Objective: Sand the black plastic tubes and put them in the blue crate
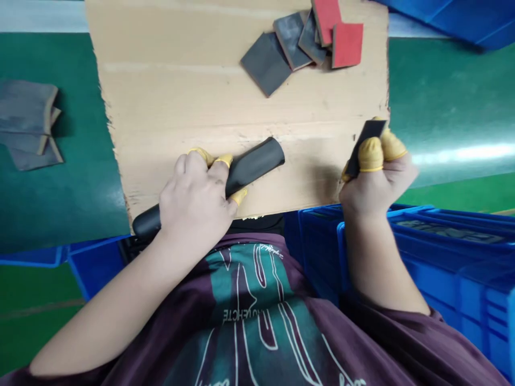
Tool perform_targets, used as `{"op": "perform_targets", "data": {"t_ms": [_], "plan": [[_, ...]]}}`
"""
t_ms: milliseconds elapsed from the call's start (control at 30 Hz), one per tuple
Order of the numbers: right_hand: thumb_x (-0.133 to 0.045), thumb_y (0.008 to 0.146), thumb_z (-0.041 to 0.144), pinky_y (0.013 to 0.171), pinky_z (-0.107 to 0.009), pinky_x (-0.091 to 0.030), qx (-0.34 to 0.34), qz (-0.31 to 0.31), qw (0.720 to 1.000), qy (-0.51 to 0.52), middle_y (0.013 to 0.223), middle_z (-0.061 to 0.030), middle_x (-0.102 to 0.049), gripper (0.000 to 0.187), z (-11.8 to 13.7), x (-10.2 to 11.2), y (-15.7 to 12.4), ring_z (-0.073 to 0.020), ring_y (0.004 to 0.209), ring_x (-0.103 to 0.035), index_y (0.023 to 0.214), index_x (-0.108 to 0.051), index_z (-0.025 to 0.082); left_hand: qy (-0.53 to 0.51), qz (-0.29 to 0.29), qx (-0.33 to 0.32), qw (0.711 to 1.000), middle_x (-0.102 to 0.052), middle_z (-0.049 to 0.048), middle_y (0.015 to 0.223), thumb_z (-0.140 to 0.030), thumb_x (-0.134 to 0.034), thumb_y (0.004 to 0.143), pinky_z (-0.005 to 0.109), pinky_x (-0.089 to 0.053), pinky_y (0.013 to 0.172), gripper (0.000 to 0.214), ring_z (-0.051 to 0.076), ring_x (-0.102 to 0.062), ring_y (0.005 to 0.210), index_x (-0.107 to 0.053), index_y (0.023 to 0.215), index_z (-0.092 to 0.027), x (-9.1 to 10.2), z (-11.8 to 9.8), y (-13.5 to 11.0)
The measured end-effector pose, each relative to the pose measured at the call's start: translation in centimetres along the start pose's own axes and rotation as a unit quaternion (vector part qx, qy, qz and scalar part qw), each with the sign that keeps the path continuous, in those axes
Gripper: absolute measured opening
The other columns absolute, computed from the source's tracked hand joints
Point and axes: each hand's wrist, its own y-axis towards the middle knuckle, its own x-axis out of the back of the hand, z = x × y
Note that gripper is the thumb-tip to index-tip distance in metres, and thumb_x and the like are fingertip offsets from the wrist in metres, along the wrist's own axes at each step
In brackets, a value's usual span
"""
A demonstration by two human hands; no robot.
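Observation:
My left hand (195, 201), with yellow finger cots, grips a black rubber-like cylindrical handle (257, 161) that lies slanted across the lower edge of a sheet of tan cardboard (181, 91). The handle's near end sticks out under my wrist. My right hand (374, 174), also in yellow finger cots, pinches a small dark abrasive pad (365, 145) upright near the cardboard's right edge. Several grey square pads (265, 63) and red square pads (347, 45) lie overlapping at the cardboard's far side, beyond both hands.
Blue plastic crates (446, 257) stand at lower right, and another blue crate (96, 273) sits at lower left. Worn grey sheets (26, 123) lie stacked on the green surface (52, 203) at left. A blue object (446, 16) sits at top right.

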Motion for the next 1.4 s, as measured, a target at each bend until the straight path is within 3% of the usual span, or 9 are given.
{"op": "perform_targets", "data": {"t_ms": [167, 367, 500, 600, 767, 867, 1000, 1167, 1400], "plan": [[-0.066, 0.092, 0.049, 0.100, -0.050, -0.059, 0.114, -0.105, 0.986, 0.066, 0.110, 0.0017, -0.078, 0.029, 3.8, -3.3, -1.2, -0.0245, 0.107, -0.075, 0.118, -0.073, 0.039, 0.017, -0.006, 0.015, 1.000, -0.056, 0.0133, 0.112, -0.042, -0.065, 0.083, 0.043, -0.051, 0.080, 0.040, 0.037, -0.053, 0.117, -0.065, 0.118, -0.022, -0.1, 0.0, -0.2], [-0.055, 0.094, 0.059, 0.110, -0.056, -0.053, 0.035, -0.038, 0.994, 0.097, 0.132, -0.0065, -0.071, 0.045, 4.5, -2.7, -0.5, -0.0303, 0.122, -0.068, 0.128, -0.067, 0.033, -0.002, -0.045, 0.010, 0.999, -0.058, 0.0117, 0.111, -0.043, -0.067, 0.082, 0.043, -0.051, 0.083, 0.040, 0.035, -0.055, 0.114, -0.066, 0.116, -0.024, -0.6, 0.3, -0.5], [-0.061, 0.096, 0.042, 0.116, -0.054, -0.047, 0.089, -0.011, 0.981, 0.173, 0.131, 0.0032, -0.072, 0.035, 6.0, -3.7, -1.4, -0.0248, 0.126, -0.066, 0.131, -0.065, 0.043, -0.014, -0.069, 0.005, 0.998, -0.059, 0.0121, 0.111, -0.044, -0.069, 0.081, 0.043, -0.052, 0.083, 0.042, 0.035, -0.055, 0.115, -0.067, 0.116, -0.023, -1.1, 0.2, -0.5], [-0.065, 0.094, 0.041, 0.109, -0.046, -0.055, 0.088, 0.053, 0.985, 0.141, 0.123, -0.0005, -0.076, 0.033, 7.5, -5.2, -2.4, -0.0233, 0.117, -0.072, 0.126, -0.070, 0.034, -0.043, -0.087, -0.028, 0.995, -0.062, 0.0128, 0.114, -0.045, -0.071, 0.080, 0.045, -0.053, 0.087, 0.047, 0.035, -0.057, 0.116, -0.067, 0.121, -0.021, -1.0, 0.7, -0.5], [-0.063, 0.094, 0.038, 0.107, -0.042, -0.057, 0.064, 0.130, 0.986, 0.087, 0.119, -0.0064, -0.078, 0.034, 8.6, -6.4, -2.9, -0.0249, 0.113, -0.073, 0.122, -0.074, 0.023, -0.133, -0.210, -0.117, 0.962, -0.068, 0.0128, 0.119, -0.040, -0.059, 0.092, 0.043, -0.051, 0.103, 0.038, 0.029, -0.063, 0.117, -0.068, 0.123, -0.019, 0.8, 6.1, -2.1], [-0.063, 0.093, 0.038, 0.109, -0.043, -0.056, 0.049, 0.145, 0.987, 0.058, 0.121, -0.0063, -0.077, 0.036, 8.5, -6.2, -2.7, -0.0260, 0.116, -0.072, 0.124, -0.073, 0.022, -0.156, -0.252, -0.069, 0.953, -0.071, 0.0097, 0.118, -0.028, -0.051, 0.095, 0.044, -0.051, 0.105, 0.032, 0.027, -0.066, 0.112, -0.071, 0.120, -0.022, 1.4, 10.8, -3.8], [-0.070, 0.087, 0.039, 0.107, -0.043, -0.057, 0.046, 0.135, 0.990, 0.023, 0.119, -0.0068, -0.077, 0.040, 8.4, -5.9, -2.8, -0.0269, 0.112, -0.074, 0.123, -0.074, 0.021, -0.247, -0.164, -0.012, 0.955, -0.071, 0.0033, 0.104, -0.032, -0.059, 0.089, 0.045, -0.057, 0.091, 0.025, 0.024, -0.067, 0.093, -0.073, 0.109, -0.029, -0.3, 14.2, -5.8], [-0.073, 0.083, 0.039, 0.108, -0.044, -0.055, 0.062, 0.130, 0.990, -0.008, 0.124, -0.0062, -0.075, 0.044, 8.4, -5.6, -3.0, -0.0271, 0.115, -0.072, 0.124, -0.074, 0.023, -0.334, -0.166, -0.055, 0.926, -0.072, 0.0011, 0.104, -0.027, -0.064, 0.080, 0.041, -0.057, 0.085, 0.027, 0.022, -0.066, 0.090, -0.075, 0.105, -0.032, -2.7, 14.1, -6.4], [-0.064, 0.090, 0.045, 0.115, -0.052, -0.048, 0.041, 0.136, 0.990, 0.022, 0.132, -0.0106, -0.072, 0.047, 7.0, -6.1, -3.2, -0.0289, 0.127, -0.065, 0.130, -0.069, 0.021, -0.355, -0.152, -0.066, 0.920, -0.071, 0.0074, 0.093, -0.039, -0.064, 0.076, 0.034, -0.054, 0.084, 0.024, 0.020, -0.065, 0.087, -0.076, 0.089, -0.022, -2.7, 13.8, -6.2]]}}
